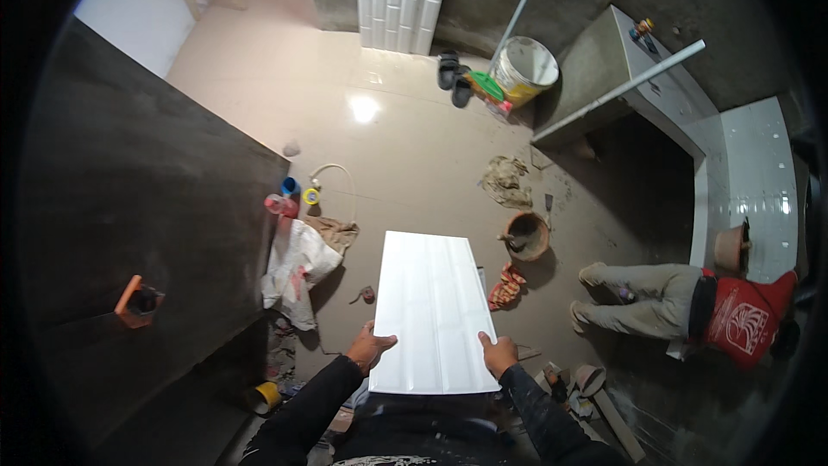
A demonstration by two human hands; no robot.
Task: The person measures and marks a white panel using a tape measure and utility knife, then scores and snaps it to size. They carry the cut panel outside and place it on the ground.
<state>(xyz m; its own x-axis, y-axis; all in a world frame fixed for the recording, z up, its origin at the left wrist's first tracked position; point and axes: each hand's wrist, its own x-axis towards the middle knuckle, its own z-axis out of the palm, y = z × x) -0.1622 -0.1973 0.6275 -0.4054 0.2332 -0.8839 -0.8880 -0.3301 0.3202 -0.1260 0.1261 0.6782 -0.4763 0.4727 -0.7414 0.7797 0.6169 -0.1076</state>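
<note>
A white rectangular wall tile (431, 311) with a ridged, brick-like face is held out in front of my body. My left hand (371, 349) grips its left edge near the lower corner, thumb on the face and fingers underneath. On the opposite edge my right hand (498, 354) holds it the same way. Whether more tiles lie beneath it I cannot tell. The fingers below the tile are mostly hidden.
White tiles (398, 10) lean against the far wall. A bucket (526, 69) stands beside black sandals (461, 89). A mortar bowl (527, 236) and red patterned cloth (507, 286) lie right, near a person (673, 298) at a counter. A white sack (297, 267) lies left.
</note>
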